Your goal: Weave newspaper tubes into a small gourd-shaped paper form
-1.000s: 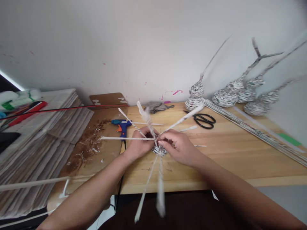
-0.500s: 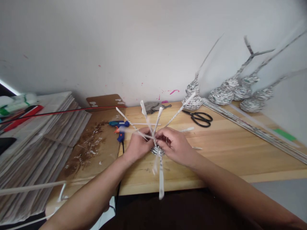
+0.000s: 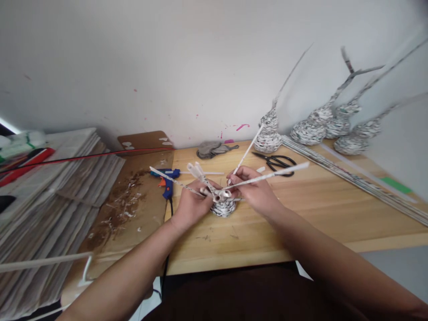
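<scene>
A small woven piece of rolled newspaper [image 3: 223, 207] rests on the wooden table [image 3: 301, 214], with several white paper tubes [image 3: 267, 176] sticking out of its top. My left hand [image 3: 190, 204] is closed against its left side, fingers round the tubes there. On the right, my right hand [image 3: 256, 191] is closed on the tubes, pinching one that points up and away. Both hands meet over the woven piece.
A blue glue gun [image 3: 167, 178] lies left of my hands, black scissors [image 3: 277, 161] behind on the right. Finished woven pieces [image 3: 267, 133] with long stalks stand along the wall. Stacked newspapers [image 3: 47, 196] fill the left; long paper tubes [image 3: 361, 183] lie at the right.
The woven piece has been turned: the tubes that hung toward me over the table edge now point up and to the right. My right hand moved a little back and right.
</scene>
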The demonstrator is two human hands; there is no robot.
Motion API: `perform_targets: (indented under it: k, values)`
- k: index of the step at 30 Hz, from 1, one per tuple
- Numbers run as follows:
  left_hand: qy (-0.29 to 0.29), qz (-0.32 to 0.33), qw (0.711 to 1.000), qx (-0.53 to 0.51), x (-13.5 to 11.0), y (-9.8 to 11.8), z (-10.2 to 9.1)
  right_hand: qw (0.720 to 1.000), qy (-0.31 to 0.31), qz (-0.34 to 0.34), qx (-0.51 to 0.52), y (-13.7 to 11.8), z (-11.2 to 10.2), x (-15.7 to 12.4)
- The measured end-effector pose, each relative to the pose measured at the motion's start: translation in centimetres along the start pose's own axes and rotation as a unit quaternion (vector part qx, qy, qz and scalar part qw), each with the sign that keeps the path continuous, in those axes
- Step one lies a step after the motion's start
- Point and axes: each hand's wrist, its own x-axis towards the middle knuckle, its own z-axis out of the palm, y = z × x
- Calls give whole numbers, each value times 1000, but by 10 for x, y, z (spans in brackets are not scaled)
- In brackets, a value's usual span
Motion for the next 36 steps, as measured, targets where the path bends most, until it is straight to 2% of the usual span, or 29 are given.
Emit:
perform_targets:
  k: [4, 7, 10, 19, 23, 26, 32, 36]
  values:
    - [-28, 48, 998, -8, 1, 5, -4, 999, -32, 17, 24, -6, -3, -1]
    - [-56, 85, 994, 32, 0, 12, -8, 998, -54, 28, 30, -10, -6, -2]
    - [-96, 115, 986, 69, -2, 18, -11, 998, -45, 40, 16, -10, -7, -2]
    - [-130, 223, 957, 134, -3, 11, -10, 998, -22, 24, -45, -9, -5, -2]
    - [-210, 252, 933, 147, -3, 19, -11, 996, -16, 33, -77, -8, -2, -6]
    - [-232, 259, 926, 148, -4, 23, -11, 996, -20, 23, -87, -7, -1, -8]
    - [-214, 236, 939, 131, -5, 19, -10, 993, -14, -25, -114, -7, 0, -10]
    - [-206, 222, 945, 125, -4, 17, -8, 993, -14, -23, -114, -7, 1, -10]
